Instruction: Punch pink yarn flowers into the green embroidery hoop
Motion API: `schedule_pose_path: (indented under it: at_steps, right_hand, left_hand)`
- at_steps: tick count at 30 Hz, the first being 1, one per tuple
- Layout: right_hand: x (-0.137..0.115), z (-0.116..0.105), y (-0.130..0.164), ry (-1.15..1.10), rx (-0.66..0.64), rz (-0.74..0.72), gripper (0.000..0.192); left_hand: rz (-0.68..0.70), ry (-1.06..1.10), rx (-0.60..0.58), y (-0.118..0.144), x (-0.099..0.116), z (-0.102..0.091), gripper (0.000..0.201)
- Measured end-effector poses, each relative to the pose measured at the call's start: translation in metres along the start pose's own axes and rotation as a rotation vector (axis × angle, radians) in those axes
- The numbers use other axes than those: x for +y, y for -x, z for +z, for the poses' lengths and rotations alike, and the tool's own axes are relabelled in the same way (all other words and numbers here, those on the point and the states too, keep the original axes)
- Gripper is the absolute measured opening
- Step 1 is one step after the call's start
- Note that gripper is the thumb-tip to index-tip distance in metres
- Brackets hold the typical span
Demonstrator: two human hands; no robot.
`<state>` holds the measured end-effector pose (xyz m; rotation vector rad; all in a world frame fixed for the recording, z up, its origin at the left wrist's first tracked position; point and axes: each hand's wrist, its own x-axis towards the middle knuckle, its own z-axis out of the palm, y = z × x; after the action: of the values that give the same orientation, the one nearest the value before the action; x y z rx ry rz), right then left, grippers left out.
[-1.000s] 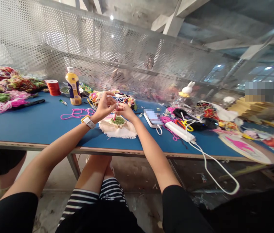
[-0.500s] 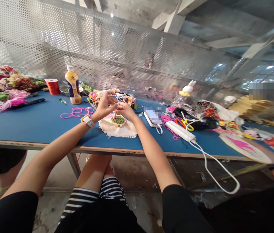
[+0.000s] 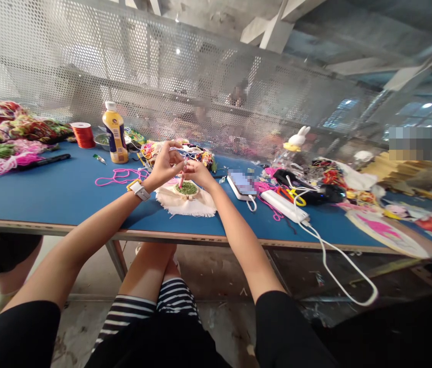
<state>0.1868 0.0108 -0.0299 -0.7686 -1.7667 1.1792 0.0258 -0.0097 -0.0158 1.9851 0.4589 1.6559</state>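
Two hands meet above a small embroidery hoop (image 3: 186,189) near the middle of the blue tabletop (image 3: 58,194). The hoop holds green stitching and sits on a frayed white cloth (image 3: 185,204). The right hand (image 3: 196,173) grips a pink pen-like tool (image 3: 181,181), its tip down on the green patch. The left hand (image 3: 165,163), with a white watch (image 3: 138,190) on its wrist, is raised just at 9 o'clock of the right one, fingers pinched together on what looks like a thin thread, too fine to make out clearly.

From the hoop, a loop of pink cord (image 3: 118,177) lies at 9 o'clock, a yellow bottle (image 3: 115,133) and an orange spool (image 3: 82,135) at 10 o'clock, and heaps of coloured yarn (image 3: 5,138) far toward 9 o'clock. A phone (image 3: 241,182) lies at 3 o'clock, beside a white power strip (image 3: 284,205) whose cable hangs off the near edge. A white rabbit figure (image 3: 296,139) stands at 2 o'clock.
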Motion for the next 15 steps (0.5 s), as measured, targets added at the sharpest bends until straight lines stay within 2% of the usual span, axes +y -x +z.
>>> schedule_pose_path:
  at_steps: [15]
  right_hand:
    - [0.0000, -0.0009, -0.0003, 0.026, -0.045, -0.047, 0.025]
  left_hand:
    - [-0.003, -0.018, 0.013, -0.0004, -0.0005, 0.0006, 0.042]
